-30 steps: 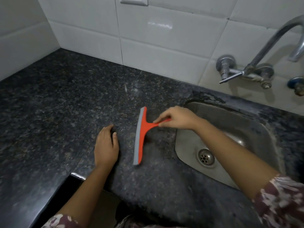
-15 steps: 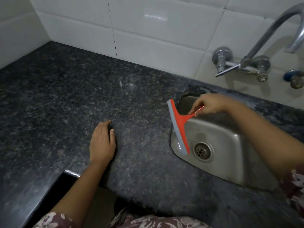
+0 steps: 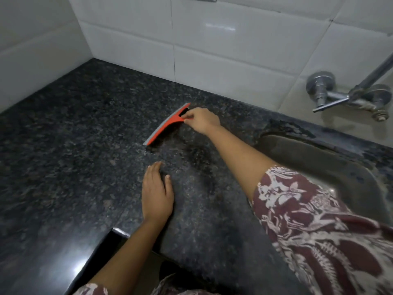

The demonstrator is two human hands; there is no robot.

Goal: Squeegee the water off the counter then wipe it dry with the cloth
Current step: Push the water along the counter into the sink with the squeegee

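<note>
The dark speckled stone bench [image 3: 74,145] fills most of the view, running from the sink out to the corner where two white tiled walls [image 3: 212,50] meet. The steel sink [image 3: 350,167] is sunk into the bench at the right, and its basin lies in shadow. A maroon sleeve [image 3: 319,220] with a pale flower print covers the right upper arm, which crosses in front of the sink. The bare forearm stretches away from the sink, over the bench and towards the back wall. A metal tap [image 3: 331,96] with a lever handle is fixed to the wall behind the sink.

The left hand [image 3: 157,192] lies flat on the bench left of the sink, near the front edge. It is palm down with relaxed, straight fingers and holds nothing. The right hand [image 3: 202,120] is further from the sink, close to the back wall, and its fingers pinch the short handle of the squeegee [image 3: 170,122].

The squeegee is red with a grey rubber blade. It sits on the bench left of the sink, beyond the left hand. Its blade runs at a slant, with the lower end nearer the left hand and the upper end nearer the wall. The blade edge looks to be down on the stone.
</note>
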